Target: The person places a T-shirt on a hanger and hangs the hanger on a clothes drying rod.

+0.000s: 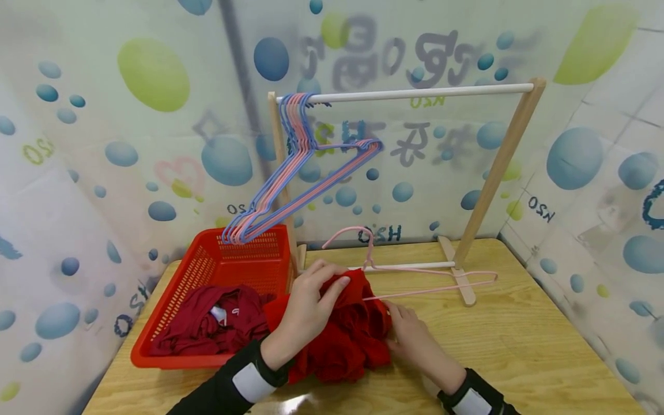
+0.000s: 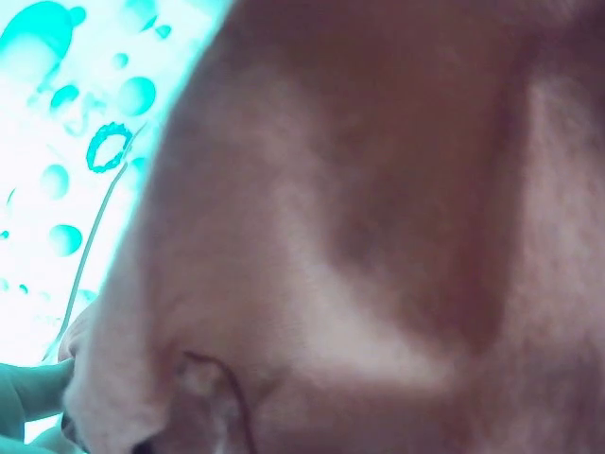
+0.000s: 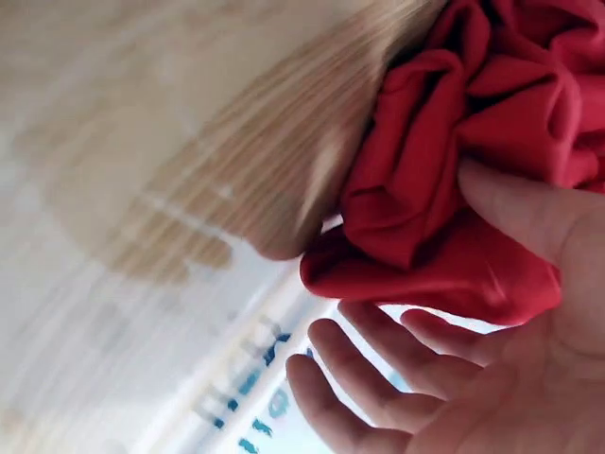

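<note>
Currently, the left hand (image 1: 306, 306) pinches the crumpled bright-red cloth (image 1: 350, 346) at its top edge. The right hand (image 1: 417, 344) touches the cloth's right side with its thumb, fingers loosely spread. The cloth is over the wood-grain table (image 1: 539, 351), near the right edge of the red perforated plastic basket (image 1: 176, 362).

Passage: over counter (image 1: 534, 346), right of right hand (image 1: 417, 343). Obstructions: red plastic basket (image 1: 181, 362), left; pink hanger (image 1: 370, 249), ahead; right rack post (image 1: 497, 178) behind; hung hangers (image 1: 298, 124), left on rail (image 1: 425, 93).
</note>
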Demonstrator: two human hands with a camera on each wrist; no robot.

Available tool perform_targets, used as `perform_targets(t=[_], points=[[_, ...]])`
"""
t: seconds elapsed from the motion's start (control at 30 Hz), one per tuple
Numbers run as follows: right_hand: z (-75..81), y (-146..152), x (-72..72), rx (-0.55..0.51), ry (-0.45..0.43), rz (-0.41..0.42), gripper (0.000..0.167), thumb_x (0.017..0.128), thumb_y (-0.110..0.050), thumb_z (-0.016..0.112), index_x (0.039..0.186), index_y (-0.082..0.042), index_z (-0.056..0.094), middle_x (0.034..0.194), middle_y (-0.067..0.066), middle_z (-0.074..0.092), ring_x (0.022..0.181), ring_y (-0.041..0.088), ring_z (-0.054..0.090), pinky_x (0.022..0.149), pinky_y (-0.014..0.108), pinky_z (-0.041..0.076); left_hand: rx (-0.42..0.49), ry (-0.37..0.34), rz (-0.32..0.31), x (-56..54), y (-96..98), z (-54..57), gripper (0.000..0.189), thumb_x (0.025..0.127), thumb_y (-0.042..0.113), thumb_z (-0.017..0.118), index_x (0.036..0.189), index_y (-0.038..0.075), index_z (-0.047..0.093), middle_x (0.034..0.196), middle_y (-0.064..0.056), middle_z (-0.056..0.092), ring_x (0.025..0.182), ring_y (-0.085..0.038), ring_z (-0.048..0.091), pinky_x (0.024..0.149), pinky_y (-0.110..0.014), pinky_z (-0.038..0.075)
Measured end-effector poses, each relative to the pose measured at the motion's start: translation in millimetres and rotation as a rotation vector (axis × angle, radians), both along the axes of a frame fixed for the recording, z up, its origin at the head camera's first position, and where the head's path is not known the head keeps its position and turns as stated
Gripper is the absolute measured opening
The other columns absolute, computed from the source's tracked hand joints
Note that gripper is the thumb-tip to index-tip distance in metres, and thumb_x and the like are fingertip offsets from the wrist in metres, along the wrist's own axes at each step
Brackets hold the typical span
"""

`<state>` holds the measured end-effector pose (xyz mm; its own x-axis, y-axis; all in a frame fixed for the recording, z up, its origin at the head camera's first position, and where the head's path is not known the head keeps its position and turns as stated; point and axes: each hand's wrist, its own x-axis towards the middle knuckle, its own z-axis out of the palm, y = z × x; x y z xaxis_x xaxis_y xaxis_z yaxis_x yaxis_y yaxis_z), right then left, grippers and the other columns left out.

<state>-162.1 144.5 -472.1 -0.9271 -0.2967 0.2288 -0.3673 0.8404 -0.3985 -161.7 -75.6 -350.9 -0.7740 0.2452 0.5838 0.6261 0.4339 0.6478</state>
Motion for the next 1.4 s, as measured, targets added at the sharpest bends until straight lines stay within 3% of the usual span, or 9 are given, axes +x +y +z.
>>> perform_targets(t=[0.33,0.67,0.9,1.13,1.3,1.4], points=[[-6.5,-10,-16.4,-0.102,0.022,0.006,0.052,0.074,-0.003,0.076,0.121,-0.005,0.054,0.098,0.015,0.062,0.090,0.030,0.061,0.076,0.047,0.050,0.032,-0.014,0.005,1.4,-2.4,0.0,0.011,0.091,0.016,0.063,0.100,0.016,0.069,0.090,0.005,0.062,0.079,-0.007,0.056,0.064,-0.022,0.045],[-11.5,-2,-21.2,-0.159,0.108,-0.015,0.039,0.068,0.010,0.069,0.103,-0.006,0.065,0.092,0.010,0.062,0.087,0.027,0.063,0.068,0.042,0.051,0.076,0.002,0.003,-0.2,-5.4,-1.2,0.012,0.092,0.021,0.061,0.100,0.018,0.069,0.090,0.005,0.062,0.082,-0.007,0.058,0.066,-0.023,0.047],[2.0,9,-23.7,-0.309,0.104,-0.052,0.025,0.075,0.011,0.068,0.093,-0.006,0.062,0.088,0.007,0.067,0.084,0.024,0.065,0.070,0.036,0.050,0.116,-0.002,0.037,-2.3,-11.7,0.2,0.012,0.092,0.021,0.061,0.100,0.016,0.069,0.092,0.004,0.064,0.088,-0.009,0.059,0.075,-0.026,0.051],[17.4,26,-27.2,-0.414,0.115,-0.155,0.025,0.082,0.011,0.057,0.105,-0.001,0.058,0.095,0.013,0.068,0.079,0.020,0.059,0.064,0.031,0.045,0.185,0.028,0.070,-3.1,-15.9,-1.1,0.012,0.093,0.019,0.059,0.099,0.015,0.068,0.093,0.004,0.063,0.087,-0.010,0.058,0.076,-0.027,0.050],[28.4,38,-32.5,-0.570,0.131,-0.168,0.017,0.094,0.003,0.049,0.110,0.003,0.054,0.096,0.017,0.065,0.079,0.002,0.056,0.063,0.020,0.044,0.220,0.029,0.115,-2.7,-17.6,1.6,0.012,0.093,0.014,0.059,0.100,0.014,0.068,0.093,0.002,0.063,0.085,-0.011,0.057,0.071,-0.026,0.049],[38.0,46,-34.3,-0.628,0.200,-0.193,0.016,0.097,-0.002,0.046,0.109,0.003,0.054,0.094,0.014,0.063,0.076,-0.006,0.051,0.063,0.013,0.043,0.235,0.022,0.134,-0.3,-17.5,7.7,0.013,0.092,0.006,0.059,0.101,0.010,0.068,0.093,-0.003,0.063,0.084,-0.014,0.058,0.071,-0.027,0.048]])
